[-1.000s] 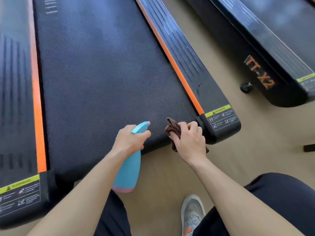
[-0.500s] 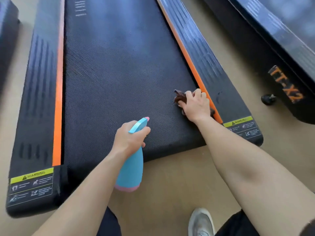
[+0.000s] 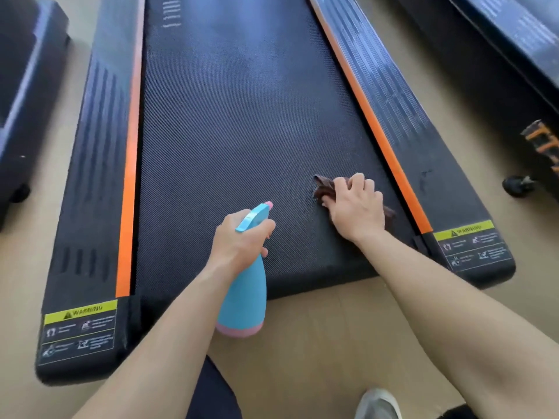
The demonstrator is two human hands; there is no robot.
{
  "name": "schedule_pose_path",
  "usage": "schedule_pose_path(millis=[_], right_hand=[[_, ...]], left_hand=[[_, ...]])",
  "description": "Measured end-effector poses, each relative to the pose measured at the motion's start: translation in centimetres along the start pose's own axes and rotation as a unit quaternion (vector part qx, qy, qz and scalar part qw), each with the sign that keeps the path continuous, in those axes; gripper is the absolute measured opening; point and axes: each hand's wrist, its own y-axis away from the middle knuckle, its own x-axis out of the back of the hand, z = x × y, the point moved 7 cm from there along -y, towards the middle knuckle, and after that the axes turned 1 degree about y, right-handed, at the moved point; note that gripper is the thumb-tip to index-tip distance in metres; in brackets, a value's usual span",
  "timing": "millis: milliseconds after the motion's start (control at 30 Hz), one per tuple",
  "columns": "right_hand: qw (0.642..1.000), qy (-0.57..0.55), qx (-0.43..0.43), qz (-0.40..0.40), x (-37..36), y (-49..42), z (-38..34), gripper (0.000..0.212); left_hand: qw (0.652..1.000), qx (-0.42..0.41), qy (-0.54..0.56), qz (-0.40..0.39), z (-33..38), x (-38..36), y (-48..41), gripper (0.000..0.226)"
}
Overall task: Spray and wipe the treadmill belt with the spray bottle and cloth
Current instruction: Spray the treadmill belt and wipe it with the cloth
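The black textured treadmill belt [image 3: 242, 122] runs up the middle of the view between two orange-edged side rails. My left hand [image 3: 239, 240] grips the neck of a light blue spray bottle [image 3: 243, 300] with a pink base, its nozzle pointing up and right over the belt's near end. My right hand [image 3: 357, 207] presses a crumpled dark brown cloth [image 3: 325, 189] flat on the belt near the right rail. Most of the cloth is hidden under the hand.
The left rail [image 3: 99, 164] and the right rail [image 3: 402, 122] carry yellow warning labels at their near ends. Another treadmill [image 3: 496, 71] stands at the right, a dark machine [image 3: 21, 95] at the left. Tan floor and my grey shoe [image 3: 376, 403] lie below.
My right hand has carried the cloth from the belt's near right corner forward onto the belt and a little left. The left hand still holds the bottle in much the same spot.
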Motion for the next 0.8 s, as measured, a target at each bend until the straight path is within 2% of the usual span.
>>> schedule_pose_path(millis=[67,167,233,267,433,500,567,700,733,800], right_hand=[[0.999,0.012,-0.008,0.032,0.4,1.6,-1.1,0.041],[0.991,0.007,0.104,0.080,0.6,8.8,-3.8,0.038],[0.984,-0.014,0.165,0.071,0.3,10.2,-4.4,0.040],[0.984,-0.019,0.168,0.062,0.3,9.1,-4.2,0.042],[1.000,-0.016,0.008,0.003,0.0,0.0,-3.6,0.046],[1.000,-0.006,0.002,0.029,0.1,1.0,-4.8,0.043],[0.997,-0.003,0.045,0.059,0.4,4.8,-6.4,0.040],[0.975,-0.034,0.206,0.075,0.2,11.3,-8.3,0.043],[0.971,-0.034,0.223,0.074,0.2,10.8,-8.2,0.044],[0.980,-0.033,0.184,0.065,0.5,7.5,-7.7,0.045]], left_hand=[[1.000,-0.002,-0.002,0.006,-0.4,0.4,-0.2,0.048],[1.000,0.001,0.002,0.007,-0.6,0.9,-0.2,0.047],[1.000,0.000,0.008,0.008,-0.5,1.2,0.0,0.046],[1.000,0.001,0.008,0.007,-0.5,1.2,0.1,0.045],[1.000,-0.007,-0.002,0.007,-0.5,1.2,0.4,0.047],[1.000,-0.007,0.001,0.012,-0.6,1.5,0.4,0.046],[1.000,-0.004,0.001,0.014,-0.8,1.7,0.5,0.048],[1.000,0.000,0.006,0.019,-0.8,2.0,1.3,0.045],[1.000,0.001,0.006,0.017,-0.8,1.9,1.5,0.046],[1.000,0.002,0.005,0.016,-0.8,1.7,1.8,0.047]])
